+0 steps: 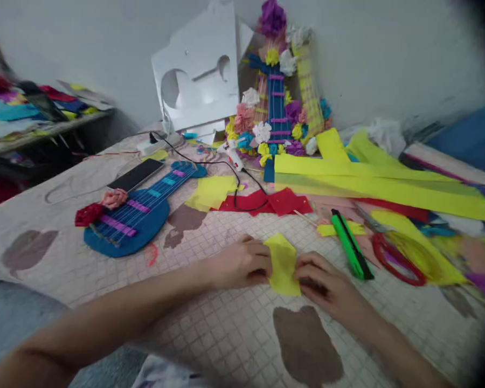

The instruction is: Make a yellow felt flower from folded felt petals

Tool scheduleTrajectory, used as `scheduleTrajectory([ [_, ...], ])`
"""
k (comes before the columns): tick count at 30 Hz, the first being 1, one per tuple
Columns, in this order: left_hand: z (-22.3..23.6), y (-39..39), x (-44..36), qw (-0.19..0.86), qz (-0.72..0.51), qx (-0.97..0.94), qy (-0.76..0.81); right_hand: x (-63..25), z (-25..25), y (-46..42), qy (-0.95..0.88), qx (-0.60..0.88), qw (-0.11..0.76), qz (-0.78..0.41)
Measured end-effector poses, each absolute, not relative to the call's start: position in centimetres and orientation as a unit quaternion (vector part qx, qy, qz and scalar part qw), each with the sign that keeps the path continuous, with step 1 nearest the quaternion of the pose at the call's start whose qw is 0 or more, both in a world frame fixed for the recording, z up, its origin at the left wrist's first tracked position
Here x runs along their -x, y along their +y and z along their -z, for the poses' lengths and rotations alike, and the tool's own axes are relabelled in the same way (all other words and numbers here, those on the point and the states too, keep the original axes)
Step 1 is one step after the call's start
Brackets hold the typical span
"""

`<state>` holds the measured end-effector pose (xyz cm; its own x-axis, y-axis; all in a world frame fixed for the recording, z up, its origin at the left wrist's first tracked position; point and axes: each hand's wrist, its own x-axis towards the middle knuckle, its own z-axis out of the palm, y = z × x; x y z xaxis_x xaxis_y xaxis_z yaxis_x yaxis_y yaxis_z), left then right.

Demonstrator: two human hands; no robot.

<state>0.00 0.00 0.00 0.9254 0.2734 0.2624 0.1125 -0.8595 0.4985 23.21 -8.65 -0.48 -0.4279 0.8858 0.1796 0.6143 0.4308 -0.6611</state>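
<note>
A small piece of yellow crepe paper (283,264) is held between both hands, just above or on the table. My left hand (244,262) pinches its left edge, fingers curled. At the paper's right edge, my right hand (321,280) grips with thumb and fingers closed. To the right of that hand lies a green box cutter (350,245), then scissors with red handles (396,261). Left of my hands rests a blue paper guitar (135,213) with purple and light blue strips, strings and two paper flowers. Red paper pieces (267,202) lie beyond the hands.
A glue gun (234,156) with a black cord sits behind the red paper. Long yellow crepe strips (372,180) spread at the right. Flower-trimmed guitars (278,102) and a white cut-out board (198,70) lean on the wall. A dark phone (136,173) lies behind the blue guitar.
</note>
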Motion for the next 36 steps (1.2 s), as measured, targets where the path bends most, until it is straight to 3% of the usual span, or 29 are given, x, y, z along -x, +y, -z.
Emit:
scheduleTrajectory([
  [11, 0.2, 0.6, -0.2, 0.359, -0.169, -0.908, 0.136, -22.2, 0.5, -8.7, -0.749, 0.535, 0.252, -0.298],
  [20, 0.3, -0.7, -1.2, 0.311, -0.185, -0.904, 0.229, -20.8, 0.4, -9.0, -0.727, 0.587, 0.249, -0.256],
  [30, -0.5, 0.0, -0.4, 0.382, -0.146, -0.895, 0.178, -21.8, -0.3, -8.8, -0.732, 0.538, 0.236, -0.346],
  [36, 0.1, -0.3, -1.1, 0.340, -0.177, -0.899, 0.212, -21.6, -0.1, -8.7, -0.728, 0.554, 0.249, -0.319],
])
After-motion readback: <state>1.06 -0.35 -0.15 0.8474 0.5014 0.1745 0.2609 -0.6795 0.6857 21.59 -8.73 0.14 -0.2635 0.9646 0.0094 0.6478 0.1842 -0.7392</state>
